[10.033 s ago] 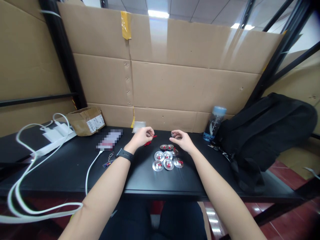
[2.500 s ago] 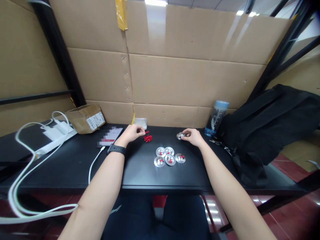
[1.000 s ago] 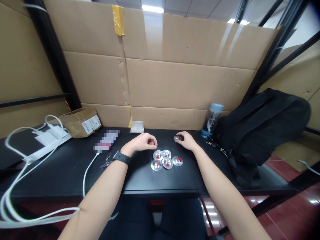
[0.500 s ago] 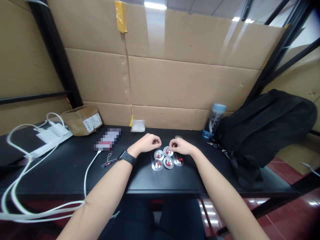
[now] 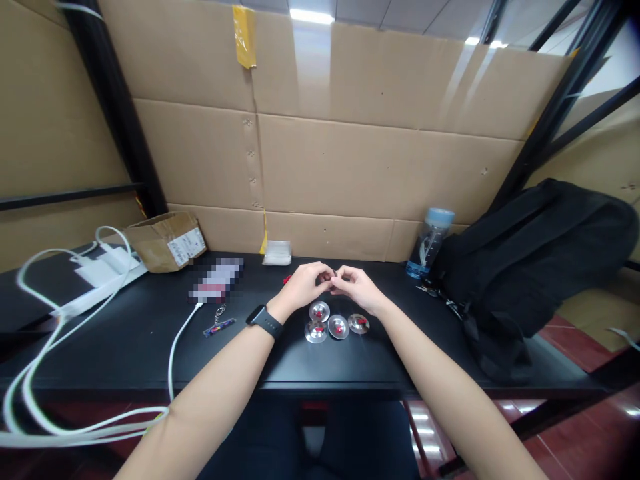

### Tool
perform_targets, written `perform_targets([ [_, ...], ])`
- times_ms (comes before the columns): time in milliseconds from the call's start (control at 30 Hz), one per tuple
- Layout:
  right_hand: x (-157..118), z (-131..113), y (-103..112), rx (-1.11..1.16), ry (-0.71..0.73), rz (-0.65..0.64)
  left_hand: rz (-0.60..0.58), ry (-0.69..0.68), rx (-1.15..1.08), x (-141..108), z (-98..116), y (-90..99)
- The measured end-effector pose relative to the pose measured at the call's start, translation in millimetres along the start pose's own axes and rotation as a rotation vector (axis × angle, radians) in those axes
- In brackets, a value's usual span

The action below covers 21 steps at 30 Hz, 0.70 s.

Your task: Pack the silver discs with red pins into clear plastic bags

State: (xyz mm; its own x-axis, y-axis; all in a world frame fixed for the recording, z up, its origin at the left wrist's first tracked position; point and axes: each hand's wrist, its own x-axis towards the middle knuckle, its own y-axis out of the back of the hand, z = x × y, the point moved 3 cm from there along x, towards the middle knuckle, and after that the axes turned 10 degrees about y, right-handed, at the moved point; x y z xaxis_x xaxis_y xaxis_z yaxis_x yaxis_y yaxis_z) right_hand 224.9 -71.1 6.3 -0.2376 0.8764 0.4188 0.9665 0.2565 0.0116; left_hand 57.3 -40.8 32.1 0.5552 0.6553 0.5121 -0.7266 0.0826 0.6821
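My left hand (image 5: 307,283) and my right hand (image 5: 357,288) meet above the table, fingertips pinched together. What they hold between them, if anything, is hidden by the fingers. Just in front of me lie small domed metal discs with red loops at their centres, like finger cymbals: an upper left disc (image 5: 319,311), a lower left disc (image 5: 316,332), a middle disc (image 5: 339,327) and a right disc (image 5: 359,324). A small red piece (image 5: 287,280) shows beside my left hand. My left wrist wears a black watch (image 5: 265,322).
On the black table (image 5: 400,360) lie a blurred phone (image 5: 217,280) with a white cable, a keychain (image 5: 219,327) and a small clear packet (image 5: 277,253). A cardboard box (image 5: 165,241) and power strip (image 5: 100,283) stand left; a water bottle (image 5: 430,243) and black backpack (image 5: 540,260) right.
My hands have come together; they were apart before. The disc under my right fingers has left its spot among the others, and the one behind that hand no longer shows. A red piece now shows at left.
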Motion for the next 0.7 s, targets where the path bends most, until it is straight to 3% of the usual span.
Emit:
perform_targets([
  [233, 1, -3, 3, -0.127, 0.086, 0.042, -0.003, 0.05, 0.05, 1, -3, 2.9],
  [333, 4, 0, 12, -0.185, 0.123, 0.104, 0.029, 0.1, 0.069, 2, -10, 14.4],
  [500, 7, 3, 56, -0.563, 0.177, 0.295, 0.19, 0.283, 0.214, -1, -48, 55.9],
  [600, 3, 6, 84, -0.746, 0.134, 0.3, 0.19, 0.403, 0.315, -6, -75, 72.8],
  [700, -1, 11, 102, -0.883, 0.104, 0.288, 0.145, 0.488, 0.366, -9, -91, 76.0],
])
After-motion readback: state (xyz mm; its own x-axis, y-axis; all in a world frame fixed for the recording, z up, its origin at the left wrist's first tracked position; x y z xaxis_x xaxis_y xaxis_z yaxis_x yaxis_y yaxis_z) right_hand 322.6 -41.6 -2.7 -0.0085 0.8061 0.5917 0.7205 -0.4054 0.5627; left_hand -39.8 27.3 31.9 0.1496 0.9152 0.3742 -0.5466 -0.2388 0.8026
